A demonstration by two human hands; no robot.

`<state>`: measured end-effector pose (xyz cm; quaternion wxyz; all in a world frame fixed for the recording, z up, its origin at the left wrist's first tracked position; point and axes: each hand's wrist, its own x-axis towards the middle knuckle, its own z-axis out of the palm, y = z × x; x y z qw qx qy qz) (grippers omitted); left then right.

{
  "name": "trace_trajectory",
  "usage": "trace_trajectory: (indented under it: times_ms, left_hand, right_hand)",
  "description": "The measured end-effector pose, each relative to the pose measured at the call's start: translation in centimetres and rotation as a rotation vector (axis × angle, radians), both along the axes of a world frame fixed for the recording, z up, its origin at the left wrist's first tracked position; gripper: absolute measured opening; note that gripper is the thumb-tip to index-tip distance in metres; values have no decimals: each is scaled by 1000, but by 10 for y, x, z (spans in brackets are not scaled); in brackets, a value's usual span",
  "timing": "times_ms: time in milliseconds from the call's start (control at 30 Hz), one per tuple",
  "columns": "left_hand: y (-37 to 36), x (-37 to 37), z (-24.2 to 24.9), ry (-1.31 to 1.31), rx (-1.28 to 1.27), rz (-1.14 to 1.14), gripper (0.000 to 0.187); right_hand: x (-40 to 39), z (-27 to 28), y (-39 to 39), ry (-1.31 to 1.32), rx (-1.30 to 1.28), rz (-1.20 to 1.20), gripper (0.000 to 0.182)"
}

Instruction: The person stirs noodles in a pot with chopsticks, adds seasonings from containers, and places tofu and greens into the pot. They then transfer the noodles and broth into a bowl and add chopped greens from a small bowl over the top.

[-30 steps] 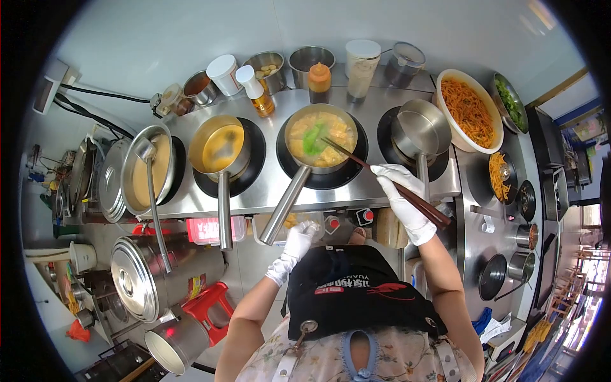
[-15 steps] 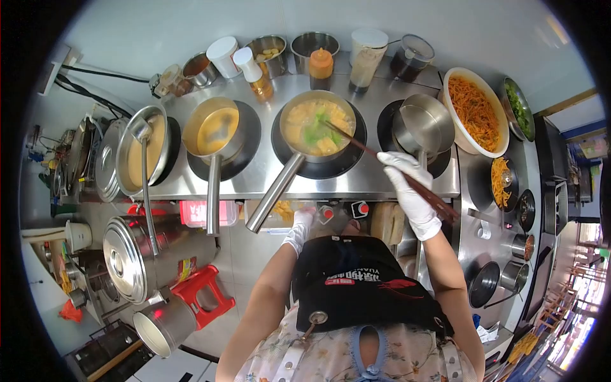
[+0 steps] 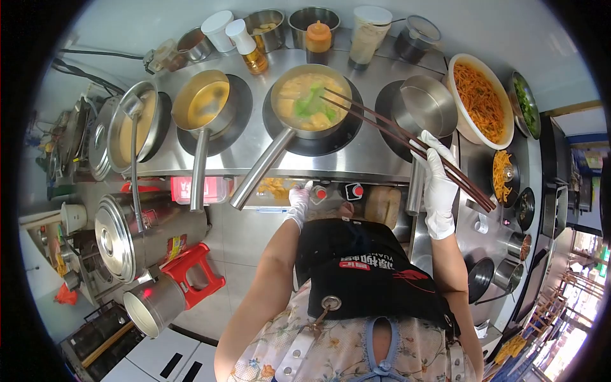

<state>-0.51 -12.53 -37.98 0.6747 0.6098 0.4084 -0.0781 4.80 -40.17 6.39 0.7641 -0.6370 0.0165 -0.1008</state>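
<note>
My right hand (image 3: 438,172), in a white glove, is closed around long dark-brown chopsticks (image 3: 388,122). Their tips are apart over the middle pot (image 3: 344,89), among green leaves (image 3: 310,103) and yellowish pieces in pale broth. This pot's long steel handle (image 3: 262,169) points toward me, untouched. My left hand (image 3: 298,198), gloved too, is low at the counter's front edge, beside a red-capped bottle (image 3: 320,192). Its fingers look curled near that edge, partly hidden; what they hold, if anything, does not show.
Left of the middle pot stand a pot of yellow liquid (image 3: 175,114) and a wide pan with a ladle (image 3: 134,127). On the right are a steel pot (image 3: 423,105) and a tub of shredded carrot (image 3: 509,137). Sauce bottles (image 3: 318,39) line the back.
The right hand has moved right and the chopsticks have spread apart. The view has shifted, so the pots appear higher. The left hand stays at the counter's front edge.
</note>
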Motion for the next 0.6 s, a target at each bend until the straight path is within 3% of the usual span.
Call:
trace_trajectory:
  times_ms: [100,267,333,367,400,467,600]
  left_hand:
    - [-7,7,43,-52,-10,-74,42]
    - [-3,12,30,-67,27,-152,46]
    - [-4,10,25,-79,-85,-95,52]
    - [-9,11,26,-137,-12,-29,19]
    - [-7,11,29,-140,-10,-32,19]
    - [0,13,23,3,32,-189,58]
    - [3,15,25,-34,54,-208,58]
  right_hand:
    - [-2,3,-5,-11,-35,-43,23]
    - [-1,-3,-11,-51,-159,-78,21]
    - [2,-2,-3,-118,-219,7,19]
    - [10,-1,4,-214,-358,34,18]
    - [15,3,12,-242,-468,80,18]
    - [29,1,38,-213,-385,209,20]
    - [49,-6,60,-195,-488,401,19]
